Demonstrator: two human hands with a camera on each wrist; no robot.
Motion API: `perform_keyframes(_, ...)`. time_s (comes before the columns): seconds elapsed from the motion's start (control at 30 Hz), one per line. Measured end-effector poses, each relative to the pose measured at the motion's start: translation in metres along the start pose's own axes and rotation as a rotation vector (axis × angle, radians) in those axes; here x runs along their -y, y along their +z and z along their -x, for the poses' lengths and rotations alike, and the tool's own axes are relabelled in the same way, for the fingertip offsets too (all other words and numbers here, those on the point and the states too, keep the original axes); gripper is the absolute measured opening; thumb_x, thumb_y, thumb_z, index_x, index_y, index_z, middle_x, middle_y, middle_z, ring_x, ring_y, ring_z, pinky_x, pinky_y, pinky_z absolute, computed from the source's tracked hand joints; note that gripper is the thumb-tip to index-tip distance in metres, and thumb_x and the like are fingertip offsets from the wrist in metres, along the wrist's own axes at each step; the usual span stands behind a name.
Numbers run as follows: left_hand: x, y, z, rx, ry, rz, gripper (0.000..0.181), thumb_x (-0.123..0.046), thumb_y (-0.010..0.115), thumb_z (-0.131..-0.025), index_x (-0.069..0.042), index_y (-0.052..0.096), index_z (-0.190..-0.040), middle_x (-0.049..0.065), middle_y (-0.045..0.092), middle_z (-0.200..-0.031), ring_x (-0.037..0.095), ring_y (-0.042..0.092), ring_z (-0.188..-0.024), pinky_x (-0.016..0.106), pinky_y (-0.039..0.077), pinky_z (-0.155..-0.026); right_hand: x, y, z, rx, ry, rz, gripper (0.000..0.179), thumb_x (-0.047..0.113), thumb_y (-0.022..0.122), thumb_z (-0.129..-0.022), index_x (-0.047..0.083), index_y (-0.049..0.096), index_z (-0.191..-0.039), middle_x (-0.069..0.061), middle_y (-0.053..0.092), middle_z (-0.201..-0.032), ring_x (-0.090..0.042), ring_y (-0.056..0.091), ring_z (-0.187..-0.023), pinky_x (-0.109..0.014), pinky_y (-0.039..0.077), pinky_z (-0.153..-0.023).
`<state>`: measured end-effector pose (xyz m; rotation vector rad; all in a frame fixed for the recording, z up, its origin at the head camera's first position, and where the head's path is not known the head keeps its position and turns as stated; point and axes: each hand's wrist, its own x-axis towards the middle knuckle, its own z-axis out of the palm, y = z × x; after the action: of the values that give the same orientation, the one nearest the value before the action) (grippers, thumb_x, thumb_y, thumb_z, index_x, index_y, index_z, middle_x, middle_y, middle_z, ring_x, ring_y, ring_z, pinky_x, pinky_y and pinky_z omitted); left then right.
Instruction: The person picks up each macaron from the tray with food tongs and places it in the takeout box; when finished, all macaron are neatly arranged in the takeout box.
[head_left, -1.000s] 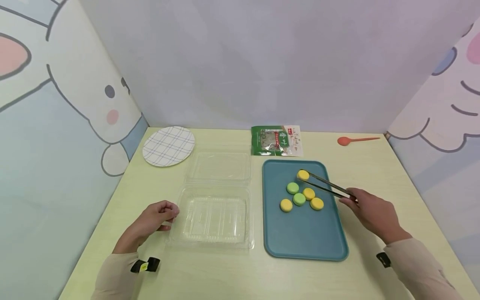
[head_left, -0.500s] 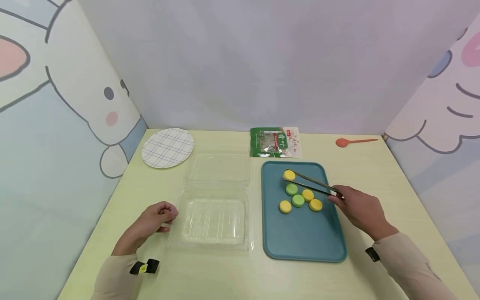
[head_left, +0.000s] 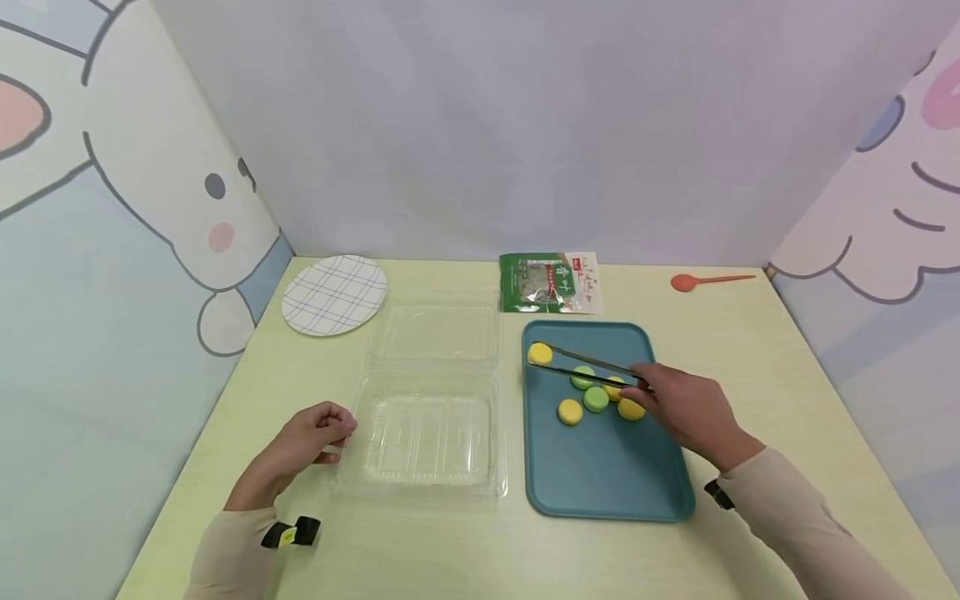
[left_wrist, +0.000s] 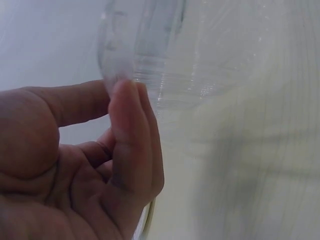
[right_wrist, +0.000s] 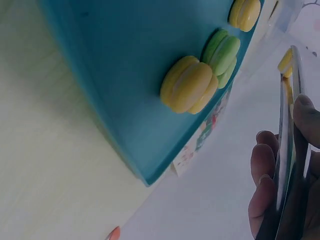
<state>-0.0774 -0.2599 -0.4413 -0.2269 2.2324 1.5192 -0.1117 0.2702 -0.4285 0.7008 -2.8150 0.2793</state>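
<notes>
The tongs and the yellow cookie pinched between their tips have been carried leftward over the tray since the earlier head frames, with the right hand brought along. The cookie is now seen lifted over the tray's far left corner, while the tongs are gripped by the curled fingers of the right hand. On the tray, set towards the right edge of the desk, two green cookies and three other yellow cookies are grouped; two of the yellow ones are partly covered by the hand and tongs. To the left of the tray, the clear box is laid open, its lid turned towards the desk's far edge. The box's left rim is pinched by the fingers of the left hand. A checked plate is placed near the desk's far left corner, a green-and-white packet along the far edge behind the tray, and a red spoon near the far right corner.
</notes>
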Motion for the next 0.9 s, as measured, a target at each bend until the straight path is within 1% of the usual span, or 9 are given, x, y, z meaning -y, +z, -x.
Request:
perform_keyframes(0.2, 0.0, 0.0, 0.0, 0.0, -0.008, 0.004, 0.016, -0.013, 0.056, -0.104, 0.002, 0.056, -0.108, 0.014, 0.058, -0.097, 0.022, 0.056, -0.084, 0.031, 0.054, -0.067, 0.01, 0.001, -0.008, 0.021, -0.026, -0.023, 0.027, 0.028, 0.08, -0.085, 0.013, 0.062, -0.099, 0.012, 0.043, -0.067, -0.005, 0.039, -0.054, -0.027, 0.031, -0.045)
perform_keyframes(0.33, 0.0, 0.0, 0.0, -0.002, -0.008, 0.003, 0.015, -0.012, 0.055, -0.104, 0.003, 0.056, -0.108, 0.014, 0.058, -0.098, 0.021, 0.056, -0.084, 0.031, 0.054, -0.067, 0.013, 0.002, -0.014, 0.02, -0.044, -0.028, 0.03, 0.028, 0.081, -0.085, 0.011, 0.065, -0.104, 0.011, 0.05, -0.07, -0.005, 0.041, -0.055, -0.026, 0.034, -0.046)
perform_keyframes(0.4, 0.0, 0.0, 0.0, -0.004, -0.007, 0.005, 0.015, -0.012, 0.055, -0.104, 0.003, 0.056, -0.108, 0.015, 0.058, -0.099, 0.021, 0.056, -0.084, 0.031, 0.054, -0.067, 0.016, 0.002, -0.017, 0.022, -0.056, -0.03, 0.031, 0.032, 0.078, -0.087, 0.01, 0.065, -0.105, 0.011, 0.052, -0.071, -0.004, 0.041, -0.056, -0.026, 0.035, -0.047)
perform_keyframes(0.47, 0.0, 0.0, 0.0, -0.005, -0.006, 0.005, 0.015, -0.012, 0.055, -0.104, 0.003, 0.056, -0.108, 0.015, 0.058, -0.1, 0.021, 0.056, -0.084, 0.031, 0.054, -0.067, 0.018, 0.001, -0.019, 0.016, -0.074, -0.032, 0.036, 0.042, 0.071, -0.092, 0.01, 0.065, -0.107, 0.011, 0.053, -0.072, -0.004, 0.042, -0.056, -0.026, 0.035, -0.047)
perform_keyframes(0.53, 0.0, -0.001, -0.001, -0.004, -0.004, 0.006, 0.015, -0.011, 0.055, -0.104, 0.003, 0.056, -0.108, 0.015, 0.058, -0.1, 0.021, 0.056, -0.084, 0.031, 0.054, -0.067, 0.021, 0.0, -0.021, 0.01, -0.096, -0.036, 0.046, 0.055, 0.057, -0.096, 0.01, 0.064, -0.106, 0.012, 0.052, -0.071, -0.003, 0.042, -0.056, -0.026, 0.035, -0.047)
perform_keyframes(0.63, 0.0, -0.001, -0.001, -0.005, -0.003, 0.009, 0.014, -0.011, 0.054, -0.104, 0.003, 0.056, -0.108, 0.015, 0.058, -0.1, 0.021, 0.056, -0.084, 0.031, 0.054, -0.067, 0.026, -0.001, -0.025, 0.007, -0.131, -0.034, 0.056, 0.063, 0.041, -0.096, 0.012, 0.063, -0.106, 0.013, 0.051, -0.071, -0.002, 0.042, -0.056, -0.025, 0.035, -0.047)
perform_keyframes(0.67, 0.0, -0.001, -0.001, -0.004, -0.003, 0.01, 0.014, -0.011, 0.054, -0.104, 0.003, 0.057, -0.108, 0.015, 0.058, -0.1, 0.021, 0.056, -0.085, 0.031, 0.054, -0.068, 0.028, -0.001, -0.027, 0.009, -0.141, -0.03, 0.055, 0.063, 0.043, -0.096, 0.012, 0.063, -0.106, 0.013, 0.051, -0.071, -0.002, 0.042, -0.057, -0.025, 0.036, -0.047)
perform_keyframes(0.8, 0.001, 0.0, -0.001, -0.004, -0.007, 0.011, 0.014, -0.011, 0.053, -0.104, 0.002, 0.057, -0.108, 0.014, 0.058, -0.099, 0.021, 0.055, -0.085, 0.031, 0.054, -0.068, 0.035, 0.0, -0.033, 0.035, -0.172, -0.034, 0.033, 0.046, 0.069, -0.092, 0.014, 0.062, -0.099, 0.014, 0.046, -0.068, -0.001, 0.041, -0.056, -0.025, 0.034, -0.046)
perform_keyframes(0.9, 0.001, 0.0, -0.001, -0.003, -0.007, 0.011, 0.014, -0.011, 0.053, -0.104, 0.002, 0.057, -0.108, 0.013, 0.057, -0.098, 0.021, 0.055, -0.085, 0.031, 0.054, -0.068, 0.042, 0.0, -0.039, 0.057, -0.193, -0.042, 0.028, 0.036, 0.078, -0.087, 0.017, 0.058, -0.092, 0.014, 0.039, -0.064, -0.002, 0.038, -0.055, -0.025, 0.032, -0.046)
